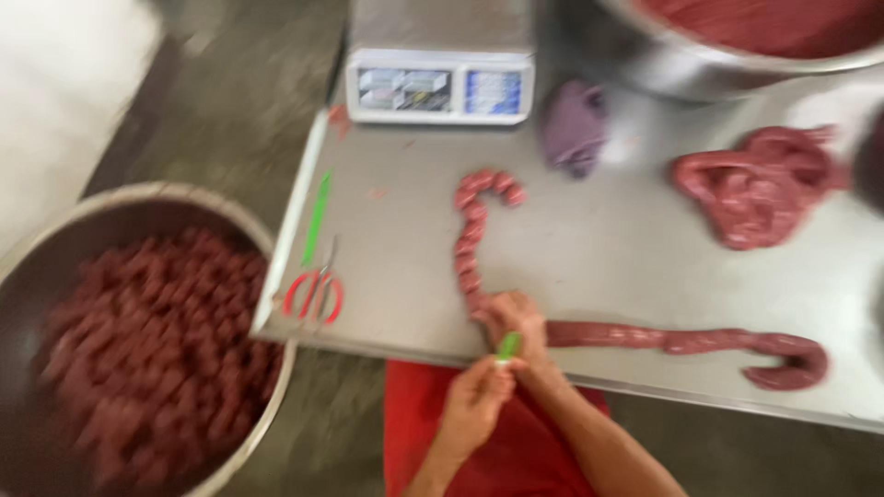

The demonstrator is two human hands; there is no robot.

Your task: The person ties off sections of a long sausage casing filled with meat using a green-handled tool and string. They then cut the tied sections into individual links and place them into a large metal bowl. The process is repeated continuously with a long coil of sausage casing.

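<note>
A long, soft, dark red sausage rope [645, 338] lies along the front edge of the shiny metal desk [599, 258]. The right hand [514, 320] pinches it where the tied little links [471, 241] begin. The left hand [474, 403] is close below, fingers closed on a small green strip [507, 346]. The rope looks squishy, wet and slippery, and could burst, so a gentle hold at the thin twisted spots seems best. Red-handled scissors [314, 296] lie to the left, well apart.
</note>
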